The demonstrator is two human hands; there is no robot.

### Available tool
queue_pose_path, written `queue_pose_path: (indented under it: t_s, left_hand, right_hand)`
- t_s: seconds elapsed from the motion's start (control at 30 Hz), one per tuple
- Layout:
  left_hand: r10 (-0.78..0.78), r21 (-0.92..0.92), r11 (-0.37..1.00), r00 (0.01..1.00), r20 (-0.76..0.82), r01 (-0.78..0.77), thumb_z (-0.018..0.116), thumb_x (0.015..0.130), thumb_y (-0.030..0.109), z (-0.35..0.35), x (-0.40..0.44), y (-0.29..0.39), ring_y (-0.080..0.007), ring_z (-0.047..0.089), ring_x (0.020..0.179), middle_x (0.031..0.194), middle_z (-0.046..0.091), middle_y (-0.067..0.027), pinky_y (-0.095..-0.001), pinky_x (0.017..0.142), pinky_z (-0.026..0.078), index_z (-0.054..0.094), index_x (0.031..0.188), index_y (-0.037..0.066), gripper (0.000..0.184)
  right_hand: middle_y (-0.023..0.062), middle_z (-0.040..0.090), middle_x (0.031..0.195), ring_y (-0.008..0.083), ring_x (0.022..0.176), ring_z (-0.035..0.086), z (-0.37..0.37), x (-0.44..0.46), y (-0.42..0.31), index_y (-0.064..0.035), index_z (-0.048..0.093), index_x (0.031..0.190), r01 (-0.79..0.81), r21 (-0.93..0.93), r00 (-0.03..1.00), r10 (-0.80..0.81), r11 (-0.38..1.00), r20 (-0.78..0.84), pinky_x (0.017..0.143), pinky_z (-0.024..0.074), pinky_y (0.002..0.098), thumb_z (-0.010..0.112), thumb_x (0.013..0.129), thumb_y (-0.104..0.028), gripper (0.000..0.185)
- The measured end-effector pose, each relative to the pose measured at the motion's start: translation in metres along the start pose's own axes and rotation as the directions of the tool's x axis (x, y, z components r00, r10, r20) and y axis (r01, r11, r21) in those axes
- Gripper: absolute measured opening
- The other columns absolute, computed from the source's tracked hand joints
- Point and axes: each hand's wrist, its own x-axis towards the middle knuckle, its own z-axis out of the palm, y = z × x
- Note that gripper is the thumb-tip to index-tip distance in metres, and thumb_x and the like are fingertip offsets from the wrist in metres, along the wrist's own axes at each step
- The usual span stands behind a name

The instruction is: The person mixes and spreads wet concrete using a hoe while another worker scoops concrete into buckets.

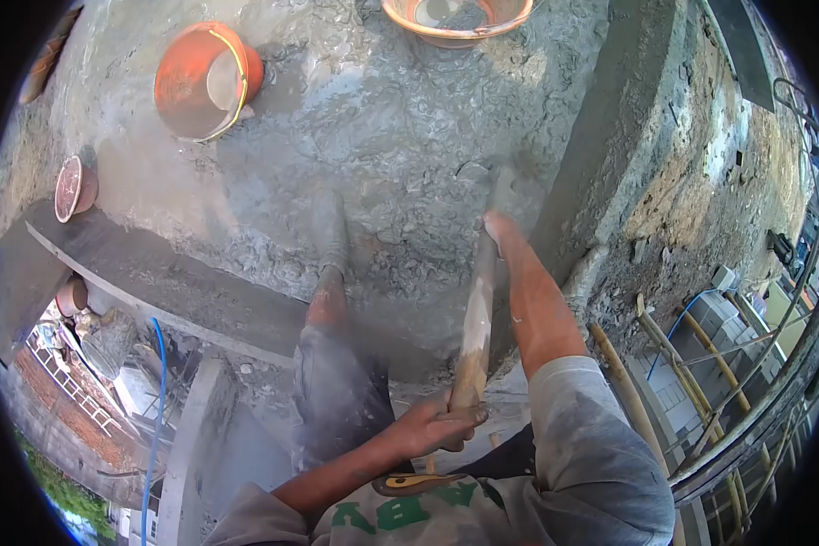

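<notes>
Watching from afar, I saw the left hand (pixel 439 424) closed around the near end of the wooden handle (pixel 476 341) at five o'clock, the right hand (pixel 495 227) wrapped farther up at two, and the blurred far end seemingly in wet grey mix (pixel 382 150).
</notes>
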Motion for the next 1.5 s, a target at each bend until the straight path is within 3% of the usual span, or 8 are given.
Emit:
queue_pose_path:
  t_s: [0.33, 0.67, 0.83, 0.93, 1.13, 1.23, 1.4, 1.5]
  left_hand:
    - [0.146, 0.487, 0.858, 0.987, 0.069, -0.161, 0.063, 0.081, 0.042, -0.024, -0.086, 0.080, -0.0125, 0.052, 0.069, 0.082, 0.056, -0.0038, -0.0264, 0.061, 0.041, 0.053, 0.101, -0.001, 0.048]
    - [0.013, 0.935, 0.354, 1.000, -0.010, 0.004, 0.072, 0.064, 0.040, -0.088, -0.183, 0.096, -0.0326, 0.059, 0.074, 0.077, 0.060, -0.0195, -0.0376, 0.064, 0.044, 0.056, 0.094, 0.002, 0.051]
    - [0.547, 0.939, 0.297, 0.775, -0.317, 0.174, 0.066, 0.060, 0.025, -0.210, -0.018, 0.041, -0.0351, 0.061, 0.087, 0.091, 0.063, -0.0197, -0.0411, 0.074, 0.048, 0.058, 0.105, 0.008, 0.049]
    - [0.568, 0.841, 0.438, 0.627, -0.533, 0.318, 0.069, 0.061, 0.028, -0.227, 0.062, 0.062, -0.0334, 0.062, 0.088, 0.090, 0.065, -0.0156, -0.0399, 0.075, 0.049, 0.063, 0.102, 0.015, 0.044]
    - [0.345, 0.988, 0.141, 0.931, -0.115, 0.070, 0.071, 0.059, 0.048, -0.164, 0.073, 0.097, -0.0329, 0.063, 0.084, 0.088, 0.066, -0.0132, -0.0413, 0.074, 0.049, 0.063, 0.105, 0.018, 0.056]
    - [0.302, 0.988, 0.121, 0.944, -0.130, 0.098, 0.065, 0.063, 0.056, -0.169, 0.046, 0.065, -0.0343, 0.062, 0.084, 0.087, 0.066, -0.0139, -0.0435, 0.075, 0.048, 0.057, 0.114, 0.019, 0.063]
    - [0.196, 0.936, 0.111, 0.916, -0.351, 0.335, 0.063, 0.067, 0.053, -0.221, -0.016, 0.036, -0.0344, 0.064, 0.080, 0.085, 0.066, -0.0140, -0.0438, 0.071, 0.050, 0.060, 0.106, 0.015, 0.055]
    - [0.294, 0.859, 0.218, 0.808, -0.511, 0.463, 0.065, 0.066, 0.052, -0.266, -0.051, 0.009, -0.0331, 0.064, 0.080, 0.085, 0.066, -0.0139, -0.0425, 0.071, 0.050, 0.061, 0.104, 0.014, 0.054]
  right_hand:
    - [0.0117, 0.055, 0.076, 0.0257, 0.057, 0.057, 0.033, -0.034, 0.013, -0.0041, 0.052, 0.095, -0.063, 0.274, 0.988, 0.020, 0.960, 0.155, 0.052, 0.0496, 0.0401, 0.045, 0.084, -0.022, 0.022]
    - [0.0111, 0.055, 0.074, 0.0229, 0.058, 0.057, 0.039, -0.236, -0.116, 0.0015, 0.052, 0.100, 0.478, 0.496, 0.872, -0.460, 0.725, -0.167, 0.052, 0.0488, 0.0397, 0.062, 0.074, -0.012, 0.031]
    - [0.0111, 0.058, 0.069, 0.0220, 0.059, 0.060, 0.071, -0.161, -0.156, 0.0064, 0.057, 0.089, 0.760, 0.419, 0.641, -0.679, 0.497, -0.358, 0.055, 0.0492, 0.0348, 0.061, 0.073, -0.007, 0.021]
    - [0.0134, 0.060, 0.074, 0.0236, 0.064, 0.062, 0.054, -0.172, -0.183, 0.0087, 0.054, 0.094, 0.718, 0.519, 0.660, -0.690, 0.464, -0.297, 0.057, 0.0496, 0.0343, 0.061, 0.072, -0.003, 0.027]
    - [0.0089, 0.051, 0.069, 0.0228, 0.052, 0.053, -0.017, -0.197, -0.161, 0.0006, 0.051, 0.086, 0.583, 0.700, 0.776, -0.537, 0.413, -0.330, 0.051, 0.0483, 0.0380, 0.057, 0.076, -0.009, 0.014]
    - [0.0068, 0.048, 0.068, 0.0240, 0.055, 0.051, -0.030, -0.163, -0.125, -0.0052, 0.050, 0.083, 0.391, 0.803, 0.894, -0.393, 0.450, -0.215, 0.054, 0.0466, 0.0417, 0.052, 0.078, -0.017, 0.013]
    - [0.0073, 0.046, 0.068, 0.0252, 0.055, 0.049, 0.062, -0.104, -0.072, -0.0090, 0.047, 0.075, -0.010, 0.859, 0.995, -0.080, 0.512, 0.059, 0.055, 0.0453, 0.0446, 0.050, 0.075, -0.017, 0.008]
    - [0.0088, 0.048, 0.068, 0.0261, 0.057, 0.051, 0.153, -0.092, -0.064, -0.0070, 0.049, 0.077, -0.230, 0.837, 0.930, -0.141, 0.496, 0.339, 0.058, 0.0473, 0.0441, 0.053, 0.074, -0.016, 0.010]
